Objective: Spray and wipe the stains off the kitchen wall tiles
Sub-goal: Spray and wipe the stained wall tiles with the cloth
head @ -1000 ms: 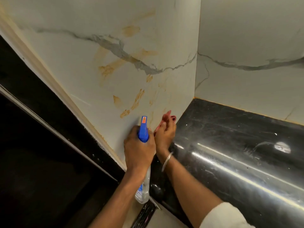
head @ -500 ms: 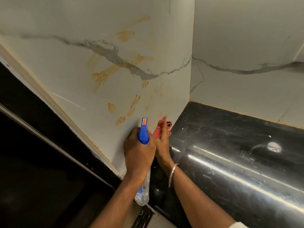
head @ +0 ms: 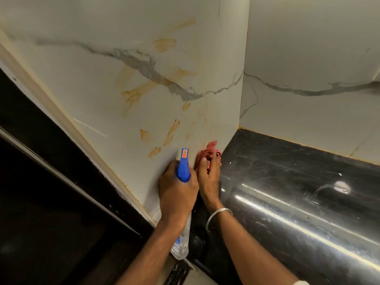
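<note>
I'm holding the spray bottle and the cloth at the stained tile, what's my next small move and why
Probably squeeze the trigger. The spray bottle in your left hand points its nozzle up toward the orange stains just above it, and your right hand holds the red cloth low against the wall tile, below those stains.

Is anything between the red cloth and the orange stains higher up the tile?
Mostly not: bare tile lies between the red cloth and the stains above it. The spray bottle in the left hand sits just left, toward the lowest stain.
</note>
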